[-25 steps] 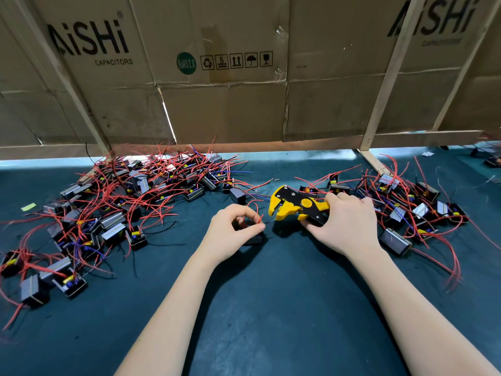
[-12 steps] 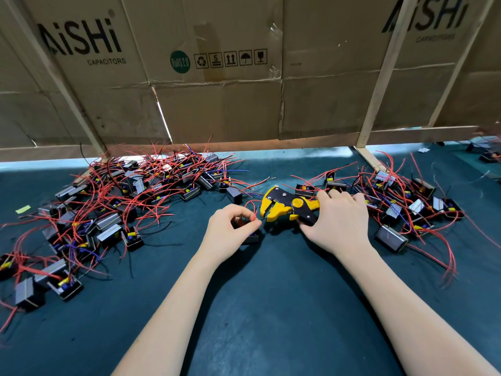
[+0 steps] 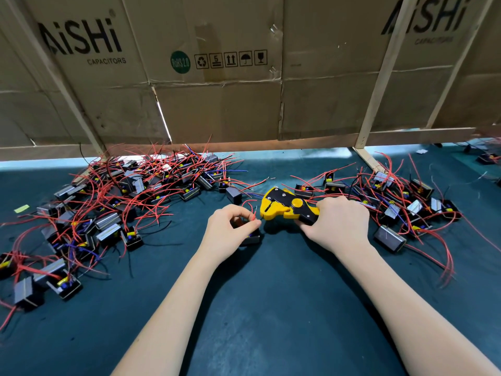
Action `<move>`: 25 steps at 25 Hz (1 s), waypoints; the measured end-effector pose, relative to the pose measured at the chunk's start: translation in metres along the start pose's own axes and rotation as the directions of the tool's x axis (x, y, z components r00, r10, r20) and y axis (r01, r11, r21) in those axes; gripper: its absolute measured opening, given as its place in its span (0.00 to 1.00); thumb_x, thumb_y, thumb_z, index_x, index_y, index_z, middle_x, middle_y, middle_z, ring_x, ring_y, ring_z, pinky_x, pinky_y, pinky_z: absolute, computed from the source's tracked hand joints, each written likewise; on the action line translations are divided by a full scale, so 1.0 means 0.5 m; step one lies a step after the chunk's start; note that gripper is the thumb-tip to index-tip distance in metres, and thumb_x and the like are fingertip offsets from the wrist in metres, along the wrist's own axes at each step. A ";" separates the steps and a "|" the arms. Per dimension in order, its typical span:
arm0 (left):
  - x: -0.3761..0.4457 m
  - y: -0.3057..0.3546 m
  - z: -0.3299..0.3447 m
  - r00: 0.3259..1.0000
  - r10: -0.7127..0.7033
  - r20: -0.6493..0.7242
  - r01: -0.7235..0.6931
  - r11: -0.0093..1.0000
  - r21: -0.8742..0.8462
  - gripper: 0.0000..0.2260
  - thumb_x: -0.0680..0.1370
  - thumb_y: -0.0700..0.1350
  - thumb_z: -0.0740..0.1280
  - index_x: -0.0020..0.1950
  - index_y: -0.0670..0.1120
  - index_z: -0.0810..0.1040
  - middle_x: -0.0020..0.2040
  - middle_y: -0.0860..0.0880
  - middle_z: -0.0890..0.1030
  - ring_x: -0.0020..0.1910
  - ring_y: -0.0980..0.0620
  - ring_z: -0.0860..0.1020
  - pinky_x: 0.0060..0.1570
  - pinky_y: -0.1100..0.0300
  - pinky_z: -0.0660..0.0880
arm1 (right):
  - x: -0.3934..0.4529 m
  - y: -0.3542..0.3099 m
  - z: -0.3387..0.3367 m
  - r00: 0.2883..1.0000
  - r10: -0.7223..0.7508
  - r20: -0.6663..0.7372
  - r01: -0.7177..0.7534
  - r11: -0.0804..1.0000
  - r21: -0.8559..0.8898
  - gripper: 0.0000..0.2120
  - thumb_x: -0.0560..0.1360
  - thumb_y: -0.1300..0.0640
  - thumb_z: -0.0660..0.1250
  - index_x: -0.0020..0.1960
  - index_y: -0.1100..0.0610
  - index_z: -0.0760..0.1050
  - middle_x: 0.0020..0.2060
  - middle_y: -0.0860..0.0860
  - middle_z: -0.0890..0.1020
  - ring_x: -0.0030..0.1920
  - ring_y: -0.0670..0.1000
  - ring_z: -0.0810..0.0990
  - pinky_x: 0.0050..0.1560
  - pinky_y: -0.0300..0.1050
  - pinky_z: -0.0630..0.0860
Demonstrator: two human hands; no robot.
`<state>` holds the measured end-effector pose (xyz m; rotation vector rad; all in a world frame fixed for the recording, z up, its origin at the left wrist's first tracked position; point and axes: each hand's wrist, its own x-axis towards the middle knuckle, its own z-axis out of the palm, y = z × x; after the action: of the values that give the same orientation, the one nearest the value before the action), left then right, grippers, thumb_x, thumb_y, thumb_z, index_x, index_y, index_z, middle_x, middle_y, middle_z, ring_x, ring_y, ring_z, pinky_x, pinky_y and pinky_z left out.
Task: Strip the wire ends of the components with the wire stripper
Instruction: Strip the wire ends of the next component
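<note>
Our left hand pinches a red wire end rising from the small black component under its fingers; our right hand is clamped round the handles of the yellow wire stripper, whose long axis runs 9 to 3 o'clock, nose toward the wire (just beside it, not yet around it); the left hand is nearer; component piles lie at 10 and 2 o'clock on the green mat; nothing blocks the gap.

We read "AiSHi CAPACITORS" on the cardboard at upper left, again partly at upper right; a green "RoHS 2.0" sticker sits beside handling symbols, one numbered "5".
</note>
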<state>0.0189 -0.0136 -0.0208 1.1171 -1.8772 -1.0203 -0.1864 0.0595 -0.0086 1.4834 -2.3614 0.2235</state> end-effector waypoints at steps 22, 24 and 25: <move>0.006 -0.001 -0.115 0.553 0.395 -0.733 0.129 0.829 0.544 0.18 0.70 0.36 0.65 0.59 0.45 0.75 0.56 0.44 0.77 0.55 0.42 0.72 0.52 0.51 0.63 | -0.005 -0.007 0.025 0.976 -0.074 -0.204 0.150 0.910 0.386 0.23 0.67 0.34 0.70 0.42 0.55 0.74 0.39 0.49 0.77 0.45 0.55 0.76 0.46 0.49 0.65; 0.006 -0.021 -0.144 0.598 0.281 -0.751 0.369 0.735 0.569 0.20 0.68 0.33 0.66 0.60 0.43 0.73 0.58 0.39 0.75 0.56 0.38 0.71 0.52 0.47 0.63 | -0.008 -0.014 0.033 0.968 -0.140 -0.209 0.194 0.946 0.262 0.25 0.66 0.33 0.69 0.45 0.55 0.75 0.42 0.49 0.78 0.47 0.55 0.76 0.47 0.50 0.65; 0.007 -0.031 -0.154 0.661 0.167 -0.731 0.450 0.692 0.565 0.21 0.68 0.33 0.67 0.60 0.41 0.73 0.58 0.37 0.74 0.57 0.36 0.71 0.53 0.45 0.64 | -0.007 -0.014 0.035 0.965 -0.149 -0.214 0.194 0.959 0.207 0.25 0.66 0.33 0.69 0.46 0.55 0.76 0.44 0.49 0.79 0.48 0.56 0.75 0.48 0.50 0.65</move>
<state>0.0894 -0.0418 -0.0007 1.8212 -1.4546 0.2431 -0.1823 0.0540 -0.0267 1.6751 -2.0923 0.5844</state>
